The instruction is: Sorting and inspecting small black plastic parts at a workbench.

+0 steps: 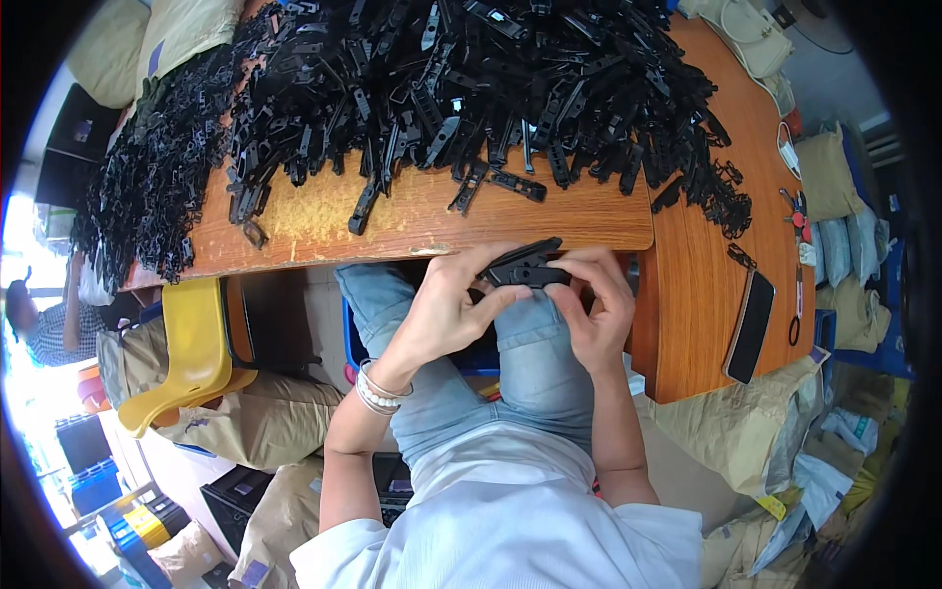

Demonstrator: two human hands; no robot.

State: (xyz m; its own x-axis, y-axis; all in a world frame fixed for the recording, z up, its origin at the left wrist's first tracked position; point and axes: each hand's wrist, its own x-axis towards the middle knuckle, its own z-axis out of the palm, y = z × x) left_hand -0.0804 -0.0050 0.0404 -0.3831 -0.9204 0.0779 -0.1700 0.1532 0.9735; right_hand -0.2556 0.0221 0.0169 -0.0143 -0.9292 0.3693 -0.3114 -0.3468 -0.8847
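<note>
Over my lap, at the table's front edge, both hands hold a black plastic part (530, 276) made of long, narrow pieces, one angled up from the other. My left hand (446, 306) closes on its left end, with the thumb along the lower side. At the right end, my right hand (597, 306) pinches it between thumb and fingers. Some fingertips are hidden behind the part. Just beyond it on the wooden table (422, 211), a few loose black plastic parts (517, 187) lie near a large heap of similar parts (461, 88).
Smaller black pieces (147, 187) are piled at the left. On the right side table lie a phone (751, 326), a red-handled tool (800, 218) and a cable. A yellow chair (191, 344) stands at left. Brown sacks (746, 432) surround the seat, and a person (59, 329) is at far left.
</note>
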